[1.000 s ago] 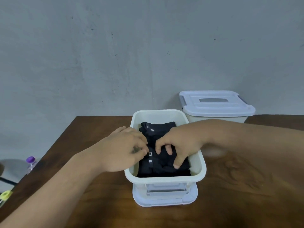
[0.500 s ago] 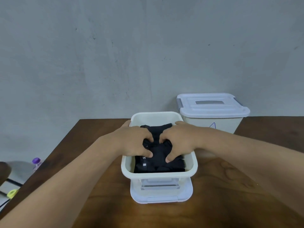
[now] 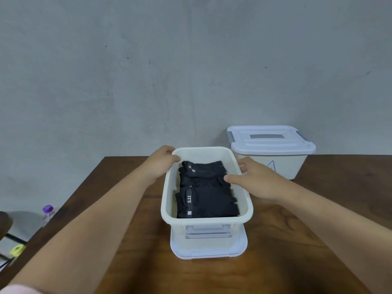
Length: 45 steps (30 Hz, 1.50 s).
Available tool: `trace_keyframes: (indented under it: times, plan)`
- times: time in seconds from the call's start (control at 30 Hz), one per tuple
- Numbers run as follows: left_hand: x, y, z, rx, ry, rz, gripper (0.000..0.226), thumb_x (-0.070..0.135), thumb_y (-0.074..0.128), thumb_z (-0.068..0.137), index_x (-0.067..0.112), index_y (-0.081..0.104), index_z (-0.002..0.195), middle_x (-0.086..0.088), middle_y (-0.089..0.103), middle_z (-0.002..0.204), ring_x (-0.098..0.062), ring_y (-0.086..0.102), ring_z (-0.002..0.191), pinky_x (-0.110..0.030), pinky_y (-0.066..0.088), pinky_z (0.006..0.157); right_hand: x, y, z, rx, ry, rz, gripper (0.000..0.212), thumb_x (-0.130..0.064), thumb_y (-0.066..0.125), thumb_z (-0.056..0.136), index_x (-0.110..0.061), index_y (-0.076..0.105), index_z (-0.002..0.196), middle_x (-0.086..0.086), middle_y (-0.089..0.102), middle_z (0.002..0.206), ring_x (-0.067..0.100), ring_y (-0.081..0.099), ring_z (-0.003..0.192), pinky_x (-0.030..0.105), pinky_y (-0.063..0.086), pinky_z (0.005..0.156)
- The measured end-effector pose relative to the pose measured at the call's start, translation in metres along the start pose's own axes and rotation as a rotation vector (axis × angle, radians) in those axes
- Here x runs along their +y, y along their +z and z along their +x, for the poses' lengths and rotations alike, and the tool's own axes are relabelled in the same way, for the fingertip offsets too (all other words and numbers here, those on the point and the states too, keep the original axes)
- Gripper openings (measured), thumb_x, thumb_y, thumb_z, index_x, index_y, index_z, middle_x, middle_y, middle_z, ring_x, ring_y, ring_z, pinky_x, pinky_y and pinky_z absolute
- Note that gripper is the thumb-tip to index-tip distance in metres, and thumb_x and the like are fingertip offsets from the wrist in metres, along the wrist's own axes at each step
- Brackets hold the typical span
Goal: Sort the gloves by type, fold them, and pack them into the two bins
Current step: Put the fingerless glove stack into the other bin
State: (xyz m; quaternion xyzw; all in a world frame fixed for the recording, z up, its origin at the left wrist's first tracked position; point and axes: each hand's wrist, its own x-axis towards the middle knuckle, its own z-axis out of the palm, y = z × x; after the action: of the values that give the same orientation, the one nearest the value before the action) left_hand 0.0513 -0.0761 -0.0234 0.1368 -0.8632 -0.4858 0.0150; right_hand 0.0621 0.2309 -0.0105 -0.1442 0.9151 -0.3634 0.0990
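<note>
On the table (image 3: pixel 318 209) the open bin (image 3: pixel 206 222) sits on its lid (image 3: pixel 207 252), folded gloves (image 3: pixel 207 202) inside. To lift it level, grip both rims evenly: left hand (image 3: pixel 162 164) curls over the far-left corner, right hand (image 3: pixel 257 180) lies spread on the right rim. The closed bin's (image 3: pixel 292 166) contents are hidden.

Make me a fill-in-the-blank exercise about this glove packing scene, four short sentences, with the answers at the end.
1. The folded gloves in the open bin are ___ in colour.
2. The open bin stands on top of its own ___.
3. The closed bin has a blue ___ drawn on its side.
4. The bottle past the left edge of the table has a ___ cap.

Missing words: black; lid; triangle; purple.
</note>
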Motion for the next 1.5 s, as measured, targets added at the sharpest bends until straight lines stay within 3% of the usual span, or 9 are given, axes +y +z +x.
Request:
trace_keyframes:
  times: [0.13,0.27,0.33,0.43,0.57,0.67,0.93,1.27,1.5]
  plan:
    - [-0.002,0.005,-0.014,-0.077,-0.065,-0.274,0.030,0.033,0.062,0.093,0.018,0.075,0.116,-0.004,0.080,0.108,-0.028,0.074,0.105,-0.047,0.052,0.104,0.003,0.012,-0.017,-0.217,0.097,0.221,0.020,-0.031,0.067,0.097,-0.035,0.071,0.116,-0.006,0.079,0.106,0.017,0.078,0.096,0.036,0.064,0.075]
    - [-0.014,0.004,-0.003,-0.002,-0.146,-0.371,0.057,0.045,0.067,0.070,0.020,0.073,0.121,-0.009,0.073,0.127,-0.033,0.066,0.119,-0.054,0.047,0.113,-0.001,0.011,-0.010,-0.207,0.175,0.242,0.034,-0.006,0.058,0.092,-0.019,0.071,0.120,0.012,0.078,0.112,0.035,0.077,0.102,0.043,0.067,0.076]
    - [-0.021,-0.010,0.006,0.038,-0.167,-0.398,0.067,0.044,0.066,0.066,0.018,0.068,0.127,-0.011,0.065,0.137,-0.035,0.061,0.125,-0.055,0.046,0.112,-0.010,0.002,0.003,-0.196,0.148,0.231,0.030,-0.006,0.061,0.091,-0.018,0.074,0.115,0.016,0.079,0.112,0.039,0.076,0.103,0.050,0.065,0.086]
    - [-0.012,-0.043,-0.014,0.125,-0.174,-0.465,0.051,0.030,0.065,0.079,0.012,0.069,0.126,-0.014,0.072,0.123,-0.035,0.072,0.104,-0.049,0.060,0.094,-0.033,-0.014,0.032,-0.199,0.063,0.162,0.019,-0.012,0.069,0.094,-0.024,0.076,0.108,0.008,0.080,0.104,0.031,0.078,0.091,0.035,0.057,0.066]
    - [-0.027,-0.079,-0.016,0.211,-0.196,-0.563,0.050,0.030,0.066,0.082,0.010,0.068,0.127,-0.018,0.075,0.122,-0.038,0.076,0.102,-0.056,0.062,0.091,-0.071,-0.018,0.085,-0.223,-0.044,0.127,0.020,-0.021,0.075,0.098,-0.019,0.076,0.119,0.005,0.081,0.107,0.023,0.079,0.095,0.034,0.064,0.080]
    - [-0.029,-0.088,-0.019,0.314,-0.191,-0.575,0.029,0.026,0.051,0.099,0.011,0.069,0.117,-0.015,0.078,0.111,-0.036,0.075,0.102,-0.056,0.061,0.094,-0.102,-0.011,0.130,-0.209,-0.148,0.009,0.014,-0.022,0.076,0.098,-0.021,0.077,0.112,-0.001,0.080,0.104,0.016,0.076,0.089,0.022,0.060,0.068]
    - [-0.054,-0.068,0.002,0.494,-0.139,-0.577,0.039,0.028,0.041,0.099,0.014,0.052,0.133,-0.004,0.066,0.117,-0.026,0.068,0.106,-0.051,0.061,0.094,-0.150,0.019,0.246,0.126,-0.344,-0.346,0.020,-0.039,0.082,0.090,-0.032,0.077,0.108,-0.010,0.067,0.108,0.018,0.064,0.102,0.032,0.048,0.084]
    - [-0.081,-0.047,0.021,0.570,-0.116,-0.397,0.023,0.026,0.038,0.107,0.021,0.038,0.130,-0.003,0.059,0.115,-0.015,0.059,0.099,-0.032,0.046,0.072,-0.144,0.061,0.308,-0.014,-0.458,-0.389,0.024,-0.025,0.066,0.104,-0.024,0.078,0.125,-0.002,0.075,0.120,0.021,0.066,0.109,0.034,0.050,0.094]
    - [-0.084,-0.050,0.021,0.535,-0.141,-0.322,0.029,0.037,0.039,0.106,0.017,0.045,0.126,-0.003,0.062,0.112,-0.018,0.063,0.098,-0.042,0.054,0.078,-0.117,0.066,0.309,-0.180,-0.393,-0.460,0.028,-0.023,0.059,0.108,-0.020,0.074,0.131,0.000,0.071,0.131,0.021,0.063,0.118,0.031,0.044,0.096]
